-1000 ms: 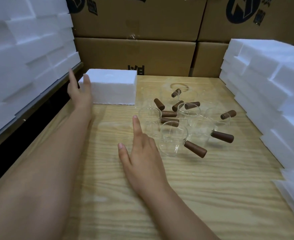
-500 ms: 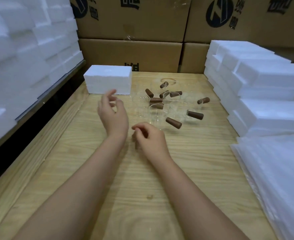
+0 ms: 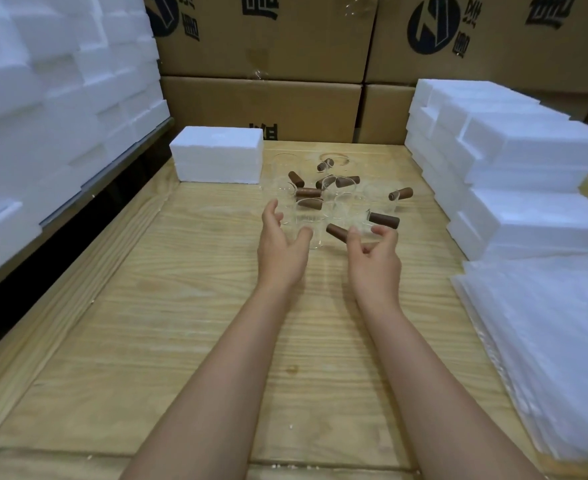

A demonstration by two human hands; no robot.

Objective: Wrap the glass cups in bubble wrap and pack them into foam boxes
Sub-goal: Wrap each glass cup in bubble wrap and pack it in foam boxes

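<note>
Left hand (image 3: 280,247) and right hand (image 3: 375,261), fingers spread and gripping nothing, hover beside wooden-handled glass cups (image 3: 334,202) clustered near the far edge of the desk (image 3: 181,341). A foam box (image 3: 218,155) sits at the far left corner; bubble wrap (image 3: 545,341) lies along the right edge.

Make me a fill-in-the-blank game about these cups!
1. The cups have ____ handles.
2. The lone foam box sits to the cups' ____.
3. The bubble wrap lies on the table's ____ side.
4. Behind the table stand ____ boxes.

Missing words: brown; left; right; cardboard.
</note>
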